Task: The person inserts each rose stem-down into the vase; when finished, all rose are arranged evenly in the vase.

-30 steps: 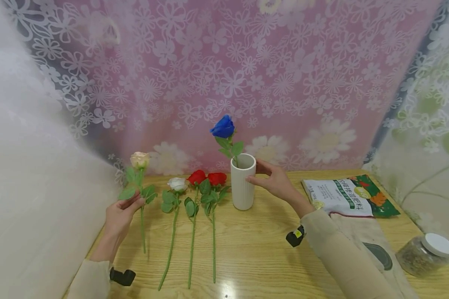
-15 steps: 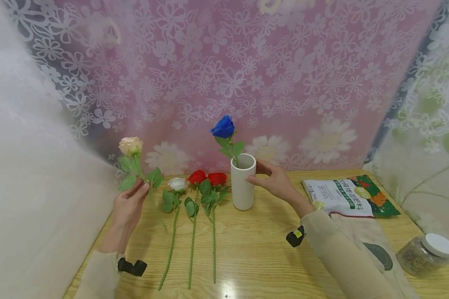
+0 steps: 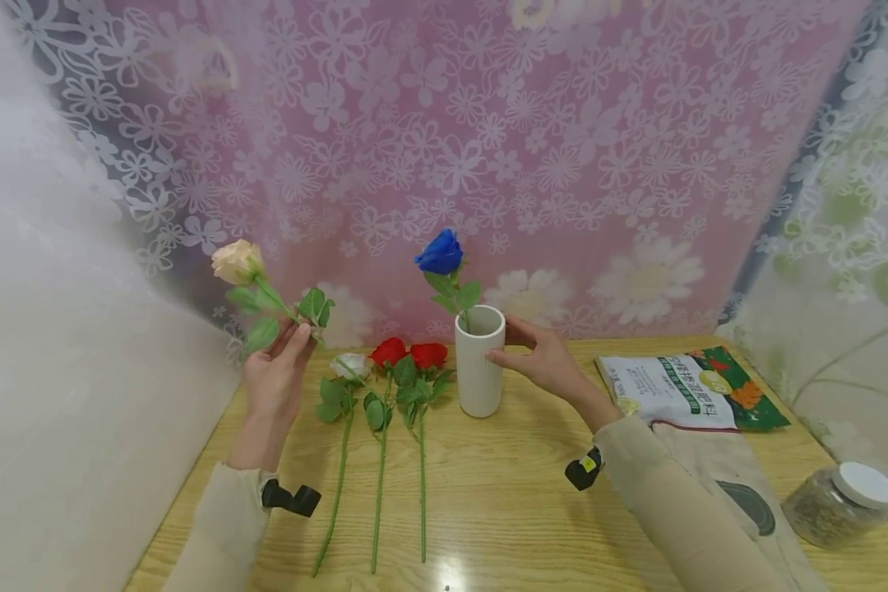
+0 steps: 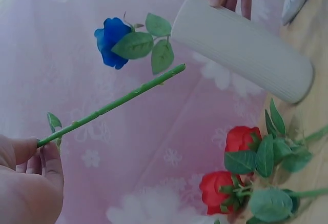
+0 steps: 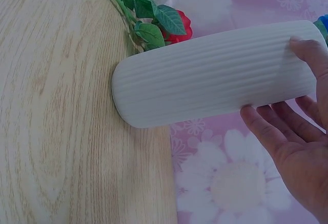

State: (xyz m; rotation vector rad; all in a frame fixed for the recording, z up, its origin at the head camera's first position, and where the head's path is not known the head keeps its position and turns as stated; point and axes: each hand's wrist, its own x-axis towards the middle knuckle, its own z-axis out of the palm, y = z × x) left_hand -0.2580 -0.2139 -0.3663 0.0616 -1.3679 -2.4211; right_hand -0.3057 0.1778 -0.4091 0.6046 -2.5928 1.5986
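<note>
My left hand point(image 3: 277, 374) pinches a cream rose point(image 3: 238, 263) by its green stem, raised above the table's left side. In the left wrist view the bare end of that stem point(image 4: 118, 102) slants up toward the vase, apart from it. A white ribbed vase point(image 3: 479, 370) stands upright on the table. My right hand point(image 3: 543, 359) grips its right side near the rim, thumb in front and fingers behind. One blue rose point(image 3: 440, 253) leans left out of the vase; its lower stem is hidden inside.
A white rose point(image 3: 350, 365) and two red roses point(image 3: 428, 355) lie side by side, left of the vase. On the right are a fertilizer bag point(image 3: 691, 388), a beige cloth point(image 3: 718, 460) and a white-lidded jar point(image 3: 838, 503). A floral curtain point(image 3: 414, 148) hangs behind the table.
My left hand has risen and moved right and away with the cream rose. The rose has tilted, its bloom to the upper left and stem end toward the vase. My right hand stays put.
</note>
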